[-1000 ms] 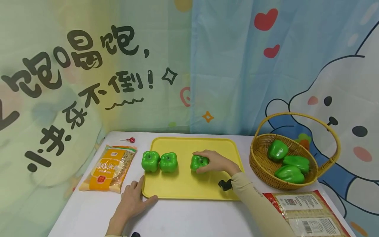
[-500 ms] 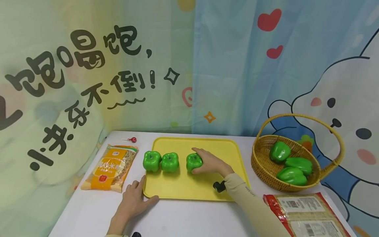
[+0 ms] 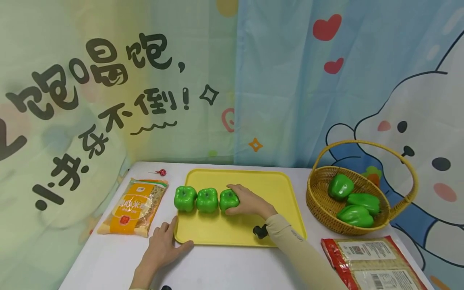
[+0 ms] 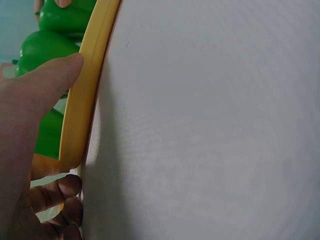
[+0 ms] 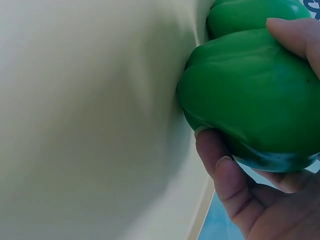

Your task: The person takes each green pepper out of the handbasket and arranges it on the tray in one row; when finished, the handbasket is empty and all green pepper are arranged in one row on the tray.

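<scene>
Green pepper (image 3: pixel 227 200) is sitting left of centre on the yellow tray (image 3: pixel 261 182) in the grip of the right hand (image 3: pixel 251 201), placement apparently being in hand and calling for careful release, stem pointing up, long axis seemingly vertical, while the left hand (image 3: pixel 163 244) is resting spread-fingered at the tray's near-left corner.

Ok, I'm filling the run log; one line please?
right hand: grips green pepper | left hand: touches tray corner | basket: three peppers

A white table (image 3: pixel 232 266) bears a lollipop (image 3: pixel 162 172), orange packet (image 3: pixel 132 207), tray (image 3: pixel 214 231), basket (image 3: pixel 320 211) and red packet (image 3: pixel 373 262).
</scene>
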A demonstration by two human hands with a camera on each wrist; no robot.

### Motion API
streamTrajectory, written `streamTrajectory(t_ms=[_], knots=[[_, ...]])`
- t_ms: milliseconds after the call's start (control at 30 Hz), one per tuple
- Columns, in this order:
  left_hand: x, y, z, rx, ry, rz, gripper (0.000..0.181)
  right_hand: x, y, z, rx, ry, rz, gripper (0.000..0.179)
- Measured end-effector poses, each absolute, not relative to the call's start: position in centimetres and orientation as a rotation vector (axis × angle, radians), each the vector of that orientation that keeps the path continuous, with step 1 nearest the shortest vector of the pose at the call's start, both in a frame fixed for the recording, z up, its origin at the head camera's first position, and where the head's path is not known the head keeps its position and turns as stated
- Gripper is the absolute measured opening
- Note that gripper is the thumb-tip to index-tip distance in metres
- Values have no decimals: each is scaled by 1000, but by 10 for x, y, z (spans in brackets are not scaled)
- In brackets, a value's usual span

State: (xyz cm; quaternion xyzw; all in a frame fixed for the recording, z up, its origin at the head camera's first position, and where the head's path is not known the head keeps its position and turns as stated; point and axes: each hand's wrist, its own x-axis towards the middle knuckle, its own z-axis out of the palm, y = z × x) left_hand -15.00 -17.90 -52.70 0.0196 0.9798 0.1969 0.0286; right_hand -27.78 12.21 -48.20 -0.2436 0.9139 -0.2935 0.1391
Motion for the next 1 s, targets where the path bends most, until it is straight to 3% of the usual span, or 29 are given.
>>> streamTrajectory(t_ms=[633, 1000], knots=[[-148, -179, -526, 78, 3034, 616, 106, -271, 123, -480, -636, 2665, -816, 105], [-149, -179, -526, 74, 3013, 593, 108, -252, 167, -461, -608, 2797, -869, 96]])
